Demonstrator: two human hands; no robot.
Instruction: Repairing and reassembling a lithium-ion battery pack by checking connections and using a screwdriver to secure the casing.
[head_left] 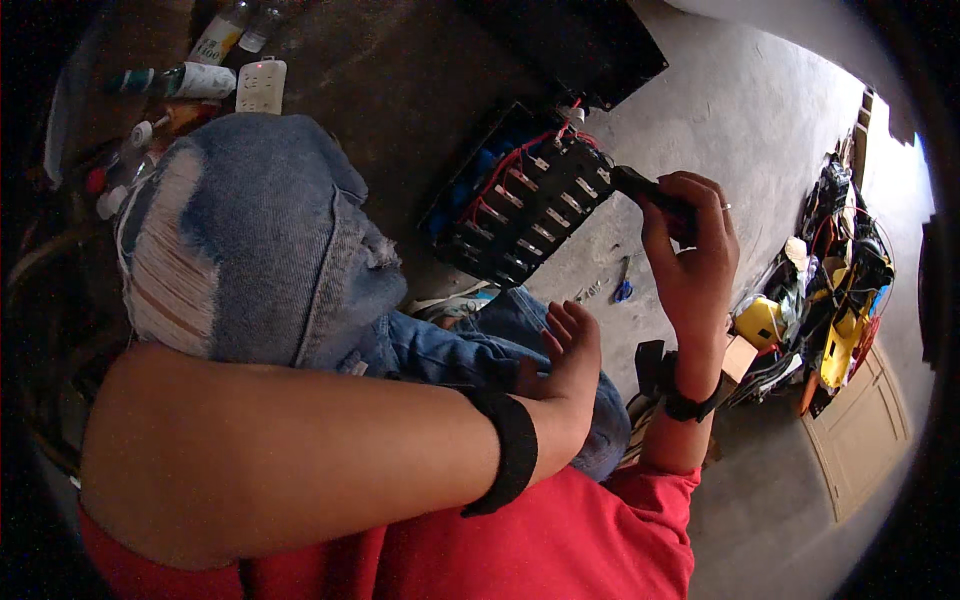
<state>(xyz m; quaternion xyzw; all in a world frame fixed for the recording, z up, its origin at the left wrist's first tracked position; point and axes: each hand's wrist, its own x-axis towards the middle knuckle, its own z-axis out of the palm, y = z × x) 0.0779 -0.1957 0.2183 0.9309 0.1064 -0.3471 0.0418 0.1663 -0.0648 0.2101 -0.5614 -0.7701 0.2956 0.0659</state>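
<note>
With the right hand [690, 250] clenched on a black tool [640, 186] at the wired battery pack [530, 205] on the floor, and the left hand [570, 355] open on the knee, a slip could bridge the metal strips.

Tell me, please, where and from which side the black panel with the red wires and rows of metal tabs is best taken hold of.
Probably by the bare long edge of the black panel nearest the knee, coming from the person's left. The face is crowded with metal tabs and red wires, and the right hand already works a black-handled tool at the far end. The left hand rests free on the jeans.
</note>
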